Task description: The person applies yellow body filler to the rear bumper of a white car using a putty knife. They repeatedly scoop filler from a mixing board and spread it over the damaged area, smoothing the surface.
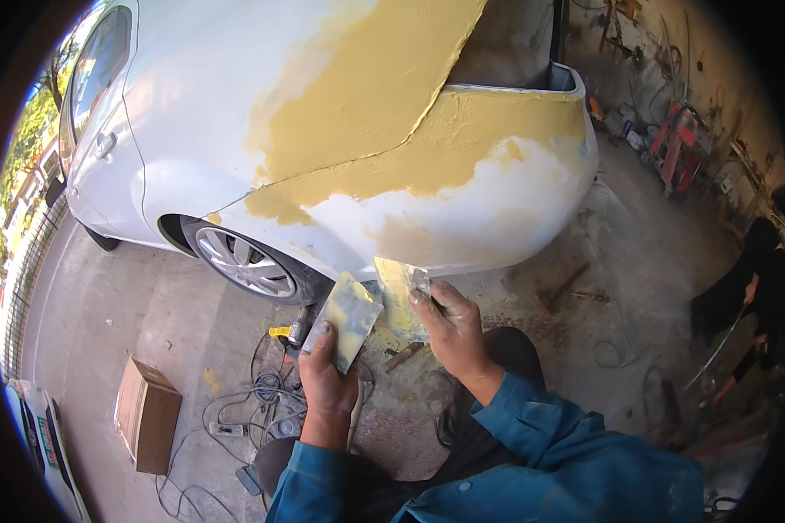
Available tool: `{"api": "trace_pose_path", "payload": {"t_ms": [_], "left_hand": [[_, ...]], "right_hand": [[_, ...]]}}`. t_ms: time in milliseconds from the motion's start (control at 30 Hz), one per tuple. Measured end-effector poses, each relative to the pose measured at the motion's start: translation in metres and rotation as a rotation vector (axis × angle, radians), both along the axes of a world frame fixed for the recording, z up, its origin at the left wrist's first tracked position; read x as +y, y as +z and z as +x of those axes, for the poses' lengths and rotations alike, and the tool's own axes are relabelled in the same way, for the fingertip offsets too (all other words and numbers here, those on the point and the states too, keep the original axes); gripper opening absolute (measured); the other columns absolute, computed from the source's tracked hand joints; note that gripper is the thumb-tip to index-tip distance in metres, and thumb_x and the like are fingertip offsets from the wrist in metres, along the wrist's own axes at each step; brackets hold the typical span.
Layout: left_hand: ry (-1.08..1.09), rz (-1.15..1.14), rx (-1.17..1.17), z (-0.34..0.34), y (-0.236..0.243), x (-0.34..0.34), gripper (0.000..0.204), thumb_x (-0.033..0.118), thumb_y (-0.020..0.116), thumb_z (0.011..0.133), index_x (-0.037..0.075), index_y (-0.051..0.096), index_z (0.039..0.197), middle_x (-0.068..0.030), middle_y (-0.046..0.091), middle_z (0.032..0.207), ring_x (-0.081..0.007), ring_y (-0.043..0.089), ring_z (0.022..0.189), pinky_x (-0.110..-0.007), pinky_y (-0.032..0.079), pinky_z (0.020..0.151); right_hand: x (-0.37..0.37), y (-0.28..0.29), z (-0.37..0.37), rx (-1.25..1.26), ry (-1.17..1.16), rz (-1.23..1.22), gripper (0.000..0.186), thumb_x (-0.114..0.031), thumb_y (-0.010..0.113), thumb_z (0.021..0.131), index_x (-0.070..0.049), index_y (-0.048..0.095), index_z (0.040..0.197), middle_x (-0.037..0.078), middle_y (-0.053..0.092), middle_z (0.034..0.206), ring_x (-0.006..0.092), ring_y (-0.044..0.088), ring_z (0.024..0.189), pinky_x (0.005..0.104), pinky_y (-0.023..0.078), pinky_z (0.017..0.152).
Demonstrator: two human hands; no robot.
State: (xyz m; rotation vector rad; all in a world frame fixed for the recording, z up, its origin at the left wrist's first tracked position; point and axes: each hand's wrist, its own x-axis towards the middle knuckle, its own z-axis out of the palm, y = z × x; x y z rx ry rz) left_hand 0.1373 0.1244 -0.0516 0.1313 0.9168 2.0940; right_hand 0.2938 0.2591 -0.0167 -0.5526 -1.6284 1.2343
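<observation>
My left hand is closed around a flat putty spreader smeared with yellow filler, thumb on its face. A second putty spreader, also coated with yellow filler, is pinched in my right hand. The two blades are side by side, close together, in front of the car's rear corner; I cannot tell whether they touch. On the white car, yellow filler covers the rear quarter panel and the upper part of the bumper, with a seam running between them. The lower bumper shows bare white and a hazy beige patch.
The rear wheel is just left of my hands. Tangled cables and a power tool lie on the floor, with a cardboard box farther left. At right are a red jack-like tool and another person's dark-clothed limbs.
</observation>
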Motion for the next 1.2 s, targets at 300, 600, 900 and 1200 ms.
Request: {"api": "trace_pose_path", "payload": {"t_ms": [300, 600, 900, 1200], "left_hand": [[0.043, 0.022, 0.01, 0.013, 0.01, 0.0, 0.036, 0.025, 0.066, 0.11, 0.006, 0.068, 0.141, -0.0059, 0.077, 0.13, -0.0218, 0.074, 0.115, -0.039, 0.058, 0.097], [0.073, 0.005, 0.041, -0.011, -0.016, -0.011, 0.037, 0.028, 0.066, 0.108, 0.01, 0.07, 0.14, -0.0033, 0.077, 0.131, -0.0209, 0.073, 0.117, -0.041, 0.057, 0.096], [0.094, -0.001, 0.038, -0.025, -0.032, -0.008, 0.039, 0.029, 0.067, 0.108, 0.012, 0.069, 0.143, -0.0016, 0.074, 0.136, -0.0204, 0.07, 0.122, -0.041, 0.054, 0.102], [0.105, 0.058, 0.021, -0.027, -0.022, -0.014, 0.036, 0.02, 0.062, 0.11, 0.003, 0.067, 0.142, -0.0071, 0.076, 0.133, -0.0247, 0.073, 0.121, -0.043, 0.059, 0.105]], "right_hand": [[-0.008, 0.004, 0.016, -0.239, 0.092, 0.377, 0.016, -0.003, 0.08, 0.099, 0.001, 0.079, 0.115, 0.012, 0.072, 0.096, 0.0246, 0.07, 0.082, 0.0393, 0.055, 0.071], [0.051, 0.036, 0.044, 0.021, -0.099, -0.179, 0.022, -0.015, 0.075, 0.107, 0.002, 0.072, 0.093, -0.008, 0.055, 0.081, 0.0041, 0.047, 0.08, 0.0294, 0.043, 0.07], [0.102, 0.205, 0.036, 0.3, -0.101, 0.068, 0.017, -0.011, 0.071, 0.103, 0.005, 0.076, 0.107, -0.001, 0.072, 0.092, 0.0061, 0.058, 0.081, 0.029, 0.05, 0.073], [0.152, 0.217, 0.001, 0.009, -0.181, 0.115, 0.022, -0.015, 0.071, 0.097, 0.006, 0.075, 0.102, 0.006, 0.074, 0.089, 0.0114, 0.062, 0.075, 0.0342, 0.053, 0.07]]}}
